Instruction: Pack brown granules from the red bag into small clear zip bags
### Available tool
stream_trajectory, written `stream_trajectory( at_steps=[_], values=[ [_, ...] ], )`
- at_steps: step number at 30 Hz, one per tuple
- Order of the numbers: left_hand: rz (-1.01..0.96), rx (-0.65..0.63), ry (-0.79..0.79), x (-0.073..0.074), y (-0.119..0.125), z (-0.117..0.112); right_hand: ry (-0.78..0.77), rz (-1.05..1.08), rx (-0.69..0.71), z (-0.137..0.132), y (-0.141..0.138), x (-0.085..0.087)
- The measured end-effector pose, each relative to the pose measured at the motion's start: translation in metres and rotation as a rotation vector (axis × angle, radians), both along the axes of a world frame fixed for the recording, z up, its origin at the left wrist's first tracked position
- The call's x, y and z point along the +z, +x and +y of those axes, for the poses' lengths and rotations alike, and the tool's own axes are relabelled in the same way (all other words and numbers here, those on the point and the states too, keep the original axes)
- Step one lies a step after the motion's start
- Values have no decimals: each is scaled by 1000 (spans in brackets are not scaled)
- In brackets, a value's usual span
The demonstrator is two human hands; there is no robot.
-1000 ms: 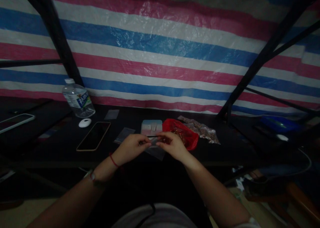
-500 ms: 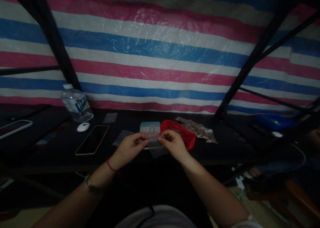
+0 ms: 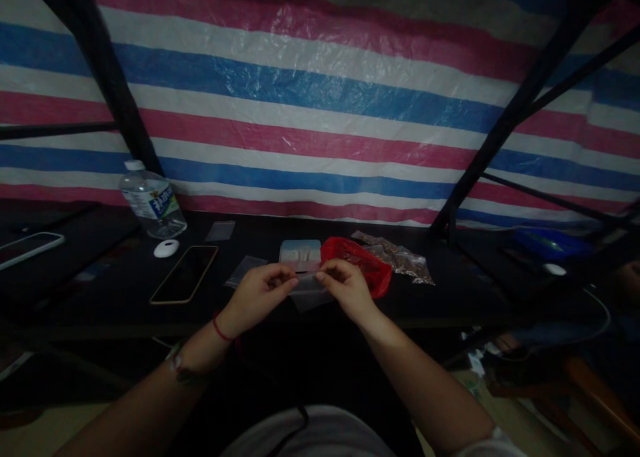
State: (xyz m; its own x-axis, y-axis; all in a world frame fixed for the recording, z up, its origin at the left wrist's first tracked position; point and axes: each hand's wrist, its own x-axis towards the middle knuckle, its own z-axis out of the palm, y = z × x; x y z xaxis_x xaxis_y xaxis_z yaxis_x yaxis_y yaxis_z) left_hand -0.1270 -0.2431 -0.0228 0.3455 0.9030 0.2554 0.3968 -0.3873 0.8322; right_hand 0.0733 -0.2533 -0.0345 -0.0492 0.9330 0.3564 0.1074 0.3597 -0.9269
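My left hand (image 3: 265,290) and my right hand (image 3: 347,283) face each other over the table's front part, thumbs and fingertips pinched. Stretched between them is a small clear plastic bag (image 3: 308,282), each hand gripping one side near its upper edge. Just behind the fingers lies a pale, light-blue flat tray-like thing (image 3: 300,249) with small whitish pieces on it. A red plastic bag (image 3: 365,270) lies open beside my right hand. Another clear small bag (image 3: 245,270) rests flat by my left hand.
Clear packets of brown bits (image 3: 403,260) lie behind the red bag. To the left are a phone (image 3: 185,275), a white oval case (image 3: 166,248), a plastic bottle (image 3: 153,203) and another small bag (image 3: 221,230). Black metal posts (image 3: 480,150) frame a striped sheet (image 3: 310,110).
The clear bag has tipped lower between my fingers, uncovering more of the pale tray-like thing. Both hands keep nearly the same place and their pinch. The view has shifted slightly.
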Motion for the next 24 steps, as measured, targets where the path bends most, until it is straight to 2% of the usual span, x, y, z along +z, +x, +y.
stream_trajectory(
  at_steps=[9,14,24],
  values=[
    [80,17,71,2,1,2,27,-87,-16,3,0,-4],
    [77,-26,69,-2,3,0,28,-138,-10,-2,-5,-1],
    [106,-68,94,-5,6,-11,131,-305,1,-12,-8,3]
  ],
)
